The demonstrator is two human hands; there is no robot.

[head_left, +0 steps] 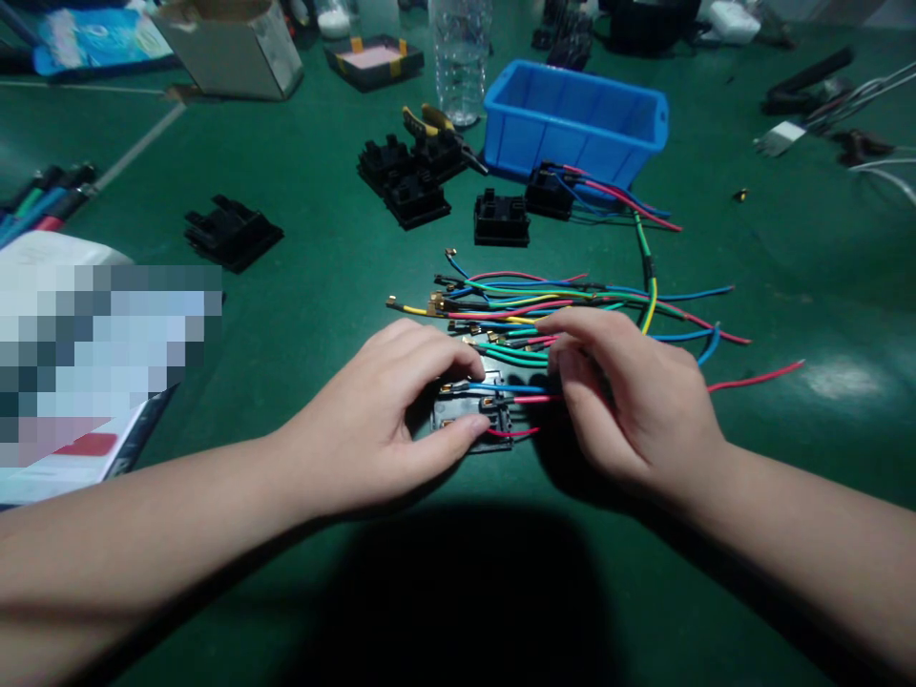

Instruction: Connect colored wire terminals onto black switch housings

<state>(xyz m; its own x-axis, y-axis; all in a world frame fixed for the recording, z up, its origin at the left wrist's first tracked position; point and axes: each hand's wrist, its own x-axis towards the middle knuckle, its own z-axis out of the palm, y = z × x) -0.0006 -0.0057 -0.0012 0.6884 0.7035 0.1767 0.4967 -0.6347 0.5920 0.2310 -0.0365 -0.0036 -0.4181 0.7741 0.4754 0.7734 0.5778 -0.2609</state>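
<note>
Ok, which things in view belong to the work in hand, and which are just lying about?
Belongs to the work:
black housing in the left hand
coloured wires, some at the right hand
probably the similar black housings behind

Apparently just lying about:
clear bottle
cardboard box
white plug
blue packet

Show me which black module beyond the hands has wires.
The black module nearest the blue bin: red and blue wires trail from it; the others show none.

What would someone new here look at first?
Probably the bright blue plastic bin, standing at the back beside a clear plastic bottle. Next, maybe the bunch of red, blue, green and yellow wires in the middle. Nearer, the bare left hand is at a dark plastic part, the right hand alongside.
</note>
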